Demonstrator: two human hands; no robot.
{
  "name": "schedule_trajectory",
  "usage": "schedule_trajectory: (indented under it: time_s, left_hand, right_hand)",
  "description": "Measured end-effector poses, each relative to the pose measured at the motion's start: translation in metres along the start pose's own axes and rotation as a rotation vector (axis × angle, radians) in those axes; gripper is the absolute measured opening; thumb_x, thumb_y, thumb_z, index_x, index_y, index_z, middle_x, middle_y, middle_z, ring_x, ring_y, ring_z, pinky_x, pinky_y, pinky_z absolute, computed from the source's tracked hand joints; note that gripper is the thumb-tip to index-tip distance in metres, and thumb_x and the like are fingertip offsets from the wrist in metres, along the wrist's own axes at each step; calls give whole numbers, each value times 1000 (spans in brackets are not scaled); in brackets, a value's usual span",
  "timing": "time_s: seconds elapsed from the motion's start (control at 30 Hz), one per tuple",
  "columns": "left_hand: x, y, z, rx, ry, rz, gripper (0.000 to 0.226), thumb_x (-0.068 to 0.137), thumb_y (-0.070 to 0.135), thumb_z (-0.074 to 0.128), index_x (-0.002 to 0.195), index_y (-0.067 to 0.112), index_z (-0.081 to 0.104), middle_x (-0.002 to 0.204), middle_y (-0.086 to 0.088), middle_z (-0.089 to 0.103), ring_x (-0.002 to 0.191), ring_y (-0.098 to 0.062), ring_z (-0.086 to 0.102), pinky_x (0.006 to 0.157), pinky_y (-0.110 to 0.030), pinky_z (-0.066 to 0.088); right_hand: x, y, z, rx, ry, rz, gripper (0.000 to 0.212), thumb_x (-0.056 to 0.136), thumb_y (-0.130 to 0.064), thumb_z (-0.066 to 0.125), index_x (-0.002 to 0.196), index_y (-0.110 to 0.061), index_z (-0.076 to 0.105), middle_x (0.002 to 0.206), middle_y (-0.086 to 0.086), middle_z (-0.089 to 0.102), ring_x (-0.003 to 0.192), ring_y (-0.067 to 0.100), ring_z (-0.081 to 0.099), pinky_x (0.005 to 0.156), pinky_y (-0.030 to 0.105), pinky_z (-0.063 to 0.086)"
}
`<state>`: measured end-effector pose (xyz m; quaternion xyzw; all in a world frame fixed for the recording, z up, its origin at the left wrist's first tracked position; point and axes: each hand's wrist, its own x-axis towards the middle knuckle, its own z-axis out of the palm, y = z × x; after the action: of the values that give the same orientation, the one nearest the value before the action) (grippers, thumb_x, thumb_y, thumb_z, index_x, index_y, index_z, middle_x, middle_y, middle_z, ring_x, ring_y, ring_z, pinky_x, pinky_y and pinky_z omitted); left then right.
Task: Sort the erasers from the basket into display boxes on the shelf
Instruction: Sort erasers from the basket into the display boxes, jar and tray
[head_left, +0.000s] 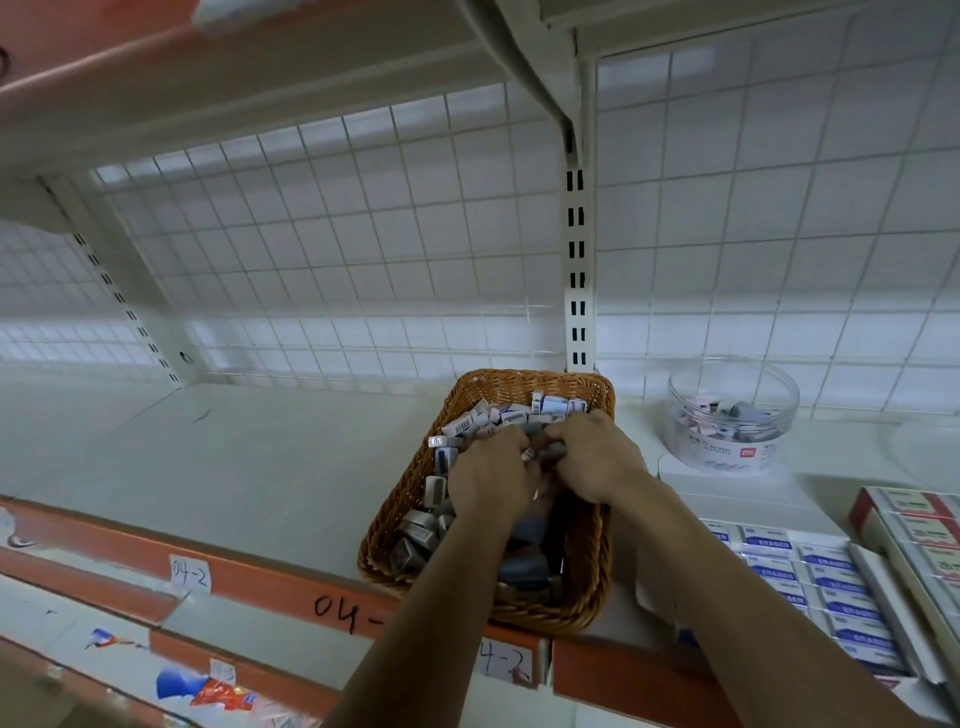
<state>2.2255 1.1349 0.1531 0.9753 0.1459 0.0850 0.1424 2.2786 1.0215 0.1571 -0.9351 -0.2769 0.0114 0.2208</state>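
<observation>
Forearms reach up from the bottom edge to a brown wicker basket (396, 519) standing on the white shelf (234, 467), its near end over the orange front strip (249, 582) marked "04-". Left hand (491, 480) and right hand (597, 457) meet knuckle to knuckle inside the basket. Both sets of fingers curl down into the heap, gripping erasers (501, 415); which pieces each holds cannot be told. Loose grey and white wrapped erasers fill the basket. A clear round tub (732, 447) of small pieces stands right of it, near the wire grid back (363, 234). An open display box (821, 582) of blue-and-white packs lies lower right, beside the right forearm.
</observation>
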Motion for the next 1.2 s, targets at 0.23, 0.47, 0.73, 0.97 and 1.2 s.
schedule_trajectory:
  time_s: [0.23,0.47,0.73,0.97,1.2]
  left_hand:
    - [4,1,4,-223,155,6,26,92,18,57,116,21,64,112,-5,66,94,-21,63,77,-35,54]
    - [2,7,1,-369,257,92,31,92,13,56,121,21,62,114,-2,66,92,-18,63,76,-26,49]
    - [-8,39,-13,-393,223,273,31,93,16,57,122,21,62,111,5,68,90,-5,62,81,-10,44]
    - [-6,85,-9,-594,133,292,28,90,9,60,116,19,64,116,9,64,96,2,54,83,-1,37]
    - [-7,128,8,-727,58,247,21,88,9,63,107,17,69,102,6,68,90,-5,61,76,-12,46]
  right_hand:
    - [-3,1,7,150,170,87,28,84,-10,49,105,-22,62,109,5,63,99,24,56,81,37,49]
    - [-12,-3,6,172,462,86,25,93,-15,47,116,-17,57,115,6,59,105,28,55,87,41,42]
    - [-28,24,-15,278,635,60,24,89,-9,55,113,-11,61,105,11,56,87,30,58,75,35,45]
    - [-42,80,-52,340,724,259,26,89,-8,57,114,-7,61,99,18,61,92,23,52,68,15,25]
    - [-67,109,-79,344,596,291,38,88,2,50,124,-9,56,118,9,63,100,20,61,83,14,37]
